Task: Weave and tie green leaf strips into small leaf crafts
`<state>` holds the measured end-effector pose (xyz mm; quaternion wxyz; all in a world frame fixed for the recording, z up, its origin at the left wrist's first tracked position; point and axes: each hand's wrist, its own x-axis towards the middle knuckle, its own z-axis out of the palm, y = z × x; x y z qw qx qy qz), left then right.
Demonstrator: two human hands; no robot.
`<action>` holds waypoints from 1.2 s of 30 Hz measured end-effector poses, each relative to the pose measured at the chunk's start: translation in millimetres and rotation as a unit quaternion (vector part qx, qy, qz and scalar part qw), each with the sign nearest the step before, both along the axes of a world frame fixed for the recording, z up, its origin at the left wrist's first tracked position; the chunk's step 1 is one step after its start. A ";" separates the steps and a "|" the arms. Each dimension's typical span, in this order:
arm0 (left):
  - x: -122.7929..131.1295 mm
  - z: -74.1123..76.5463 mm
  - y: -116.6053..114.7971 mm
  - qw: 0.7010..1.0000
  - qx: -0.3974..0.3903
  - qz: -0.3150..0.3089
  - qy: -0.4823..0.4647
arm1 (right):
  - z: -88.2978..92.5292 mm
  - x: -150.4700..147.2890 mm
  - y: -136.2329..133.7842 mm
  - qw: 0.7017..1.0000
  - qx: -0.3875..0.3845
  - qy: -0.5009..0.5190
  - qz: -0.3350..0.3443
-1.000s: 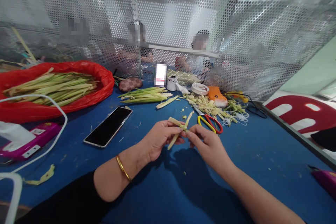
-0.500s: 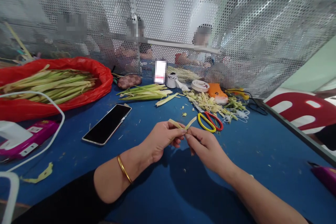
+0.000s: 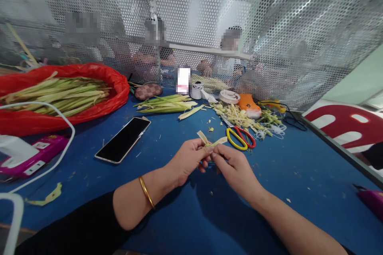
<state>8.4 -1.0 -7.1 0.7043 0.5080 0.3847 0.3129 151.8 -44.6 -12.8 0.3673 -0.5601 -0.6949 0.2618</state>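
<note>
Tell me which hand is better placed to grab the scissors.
Right, probably. The right hand lies just short of the scissors; the left hand is farther off, across the leaf strip that both hands pinch, so the right would have to release it.

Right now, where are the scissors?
In the head view, the scissors lie on the blue table right of centre, just beyond the right hand and beside the pile of leaf trimmings.

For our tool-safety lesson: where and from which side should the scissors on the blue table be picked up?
Take the scissors by the yellow and red loops, from the near side: they lie toward the person, blades pointing away into leaf scraps.
</note>
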 end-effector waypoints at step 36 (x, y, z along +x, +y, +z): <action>-6.2 4.6 -5.3 0.978 0.078 -0.126 0.149 | 6.6 6.3 7.9 0.961 -0.102 0.251 -0.049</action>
